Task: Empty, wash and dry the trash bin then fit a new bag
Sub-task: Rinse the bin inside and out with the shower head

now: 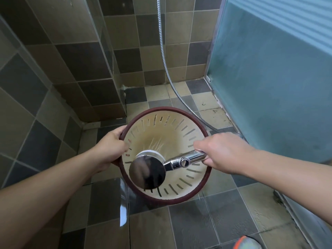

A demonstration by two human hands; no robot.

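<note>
Two hands are busy over the tiled floor (188, 229) — the left hand (109, 150) grips the dark red rim of the trash bin (168, 126), its fingers curled round the edge. The right hand (221, 153) is wrapped round the handle of a chrome shower head (149, 171), held face-down over the bin's stained, slotted cream interior. A metal hose (162, 51) trails up the wall.

The trash bin (167, 155) stood on the tiled floor (224, 221) between the hands. The left hand (111, 148) gripped its left rim; the right hand (222, 153) held the shower head (149, 171) over its mouth. The hose (162, 56) ran behind, the door (269, 78) right.
</note>
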